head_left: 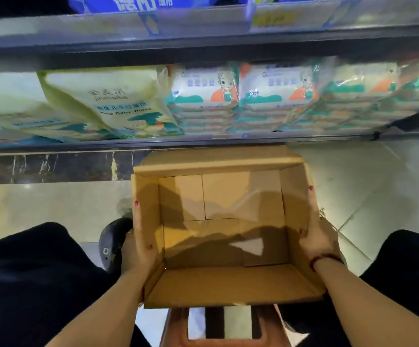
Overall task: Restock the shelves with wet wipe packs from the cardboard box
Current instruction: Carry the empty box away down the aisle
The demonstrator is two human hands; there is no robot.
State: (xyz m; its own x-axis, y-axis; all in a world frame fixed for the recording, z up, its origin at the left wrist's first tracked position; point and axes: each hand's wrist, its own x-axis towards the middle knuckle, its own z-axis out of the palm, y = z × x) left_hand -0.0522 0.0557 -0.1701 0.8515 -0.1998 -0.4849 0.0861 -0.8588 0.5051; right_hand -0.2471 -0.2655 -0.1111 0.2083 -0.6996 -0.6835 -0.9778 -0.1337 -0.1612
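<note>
Your left hand holds the left wall of the cardboard box, thumb inside. Your right hand takes the same grip on the right wall. The box sits near you, below the shelf of wet wipe packs. It looks empty, so probably light and stiff; hold it by the rims.

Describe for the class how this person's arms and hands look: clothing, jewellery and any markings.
Both forearms are bare, with no sleeves in view. The left hand and the right hand have red-painted fingernails. A dark red cord bracelet circles the right wrist. No gloves or watch show.
</note>
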